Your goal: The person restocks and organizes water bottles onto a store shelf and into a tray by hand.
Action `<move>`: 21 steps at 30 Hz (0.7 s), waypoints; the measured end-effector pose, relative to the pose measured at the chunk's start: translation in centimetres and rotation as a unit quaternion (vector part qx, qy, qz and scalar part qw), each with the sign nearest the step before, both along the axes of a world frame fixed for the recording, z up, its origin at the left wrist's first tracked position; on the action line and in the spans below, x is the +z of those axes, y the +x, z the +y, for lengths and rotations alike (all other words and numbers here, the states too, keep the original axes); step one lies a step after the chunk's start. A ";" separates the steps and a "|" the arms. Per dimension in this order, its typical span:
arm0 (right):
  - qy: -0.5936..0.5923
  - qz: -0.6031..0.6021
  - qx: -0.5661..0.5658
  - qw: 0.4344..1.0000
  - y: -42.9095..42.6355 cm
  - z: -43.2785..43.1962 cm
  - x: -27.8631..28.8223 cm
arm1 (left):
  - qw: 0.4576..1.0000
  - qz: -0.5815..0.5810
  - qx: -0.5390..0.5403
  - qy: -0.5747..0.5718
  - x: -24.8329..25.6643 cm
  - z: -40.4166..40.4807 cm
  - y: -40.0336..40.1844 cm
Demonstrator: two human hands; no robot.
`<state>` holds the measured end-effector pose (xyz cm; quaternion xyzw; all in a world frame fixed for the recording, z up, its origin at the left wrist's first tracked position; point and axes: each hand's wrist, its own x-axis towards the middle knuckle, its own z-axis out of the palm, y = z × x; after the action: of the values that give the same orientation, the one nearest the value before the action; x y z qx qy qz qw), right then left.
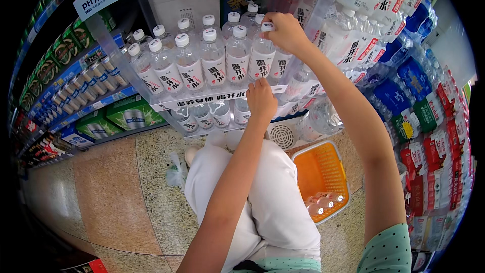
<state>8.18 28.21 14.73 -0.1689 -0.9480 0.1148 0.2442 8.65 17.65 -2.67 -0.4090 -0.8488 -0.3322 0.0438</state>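
Note:
Two rows of clear plastic water bottles [213,60] with white caps and white labels stand on a display shelf. My right hand [283,30] reaches in from the right and grips the white cap of a front-row bottle [261,58] near the row's right end. Below that same bottle, my left hand [262,96] rests its fingers at the shelf's printed front strip [216,99]; its palm side is hidden. More bottles [204,116] stand on the level beneath, partly behind my left forearm.
An orange plastic basket [322,167] with several small bottles [325,201] is on the tiled floor, right of my knees. Wrapped bottle packs [394,91] are stacked at the right. Shelved cans [81,87] stand at the left. A plastic bag [176,172] lies by my foot.

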 end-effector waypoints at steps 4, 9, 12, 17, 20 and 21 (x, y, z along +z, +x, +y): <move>0.016 0.001 0.000 1.000 -0.1 0.4 -0.4 | 1.000 -0.009 -0.002 -0.001 -0.2 0.2 0.0; 0.016 -0.016 -0.008 1.000 -0.2 0.1 -1.4 | 1.000 -0.016 0.003 -0.010 -0.6 0.2 -0.3; 0.009 -0.013 -0.003 1.000 -0.2 0.2 -1.6 | 1.000 -0.006 0.006 0.000 -0.7 0.2 -0.3; 0.025 0.003 0.004 1.000 -0.2 0.7 -1.8 | 1.000 -0.009 0.007 -0.006 -0.5 0.5 -0.2; 0.009 0.003 0.005 1.000 -0.1 0.8 -1.8 | 1.000 0.000 0.009 -0.001 -0.7 0.5 -0.3; 0.015 0.006 0.005 1.000 0.0 0.7 -1.7 | 1.000 0.000 0.008 0.006 -0.8 0.4 -0.4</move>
<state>8.16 28.95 13.05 -0.1593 -0.9489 0.1030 0.2522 8.24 18.03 -3.52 -0.4021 -0.8501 -0.3366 0.0487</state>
